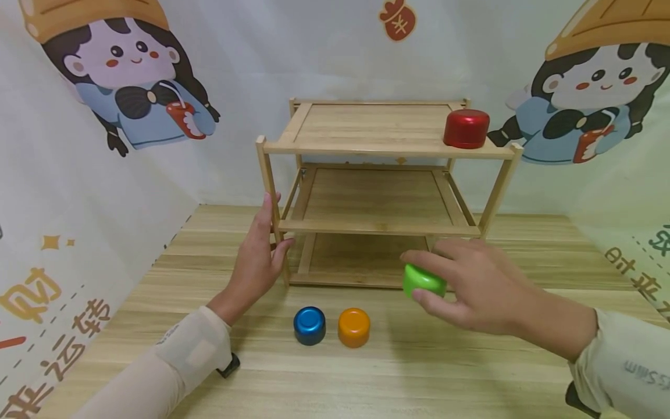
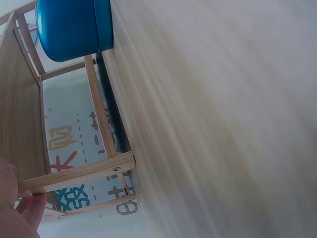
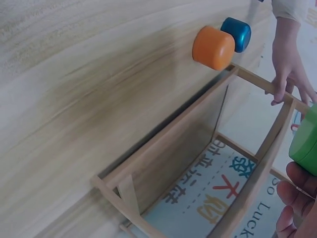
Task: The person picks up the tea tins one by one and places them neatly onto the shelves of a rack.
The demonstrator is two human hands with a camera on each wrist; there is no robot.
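Note:
A wooden three-tier shelf (image 1: 366, 226) stands on the table. My left hand (image 1: 255, 250) holds its left front post, the thumb in front and the fingers reaching behind; the left wrist view shows fingers at that post too. My right hand (image 1: 473, 285) grips a small green canister (image 1: 425, 281) between thumb and fingers, in front of the lower right part of the shelf. On the right front of the top tier sits a red canister (image 1: 466, 129). A blue canister (image 1: 309, 326) and an orange canister (image 1: 354, 327) stand side by side on the table before the shelf.
The light wood table (image 1: 314, 384) stretches in front of and beside the shelf. Behind it hangs a pale printed cloth (image 1: 251, 70) with cartoon figures and lettering, which also runs along both sides.

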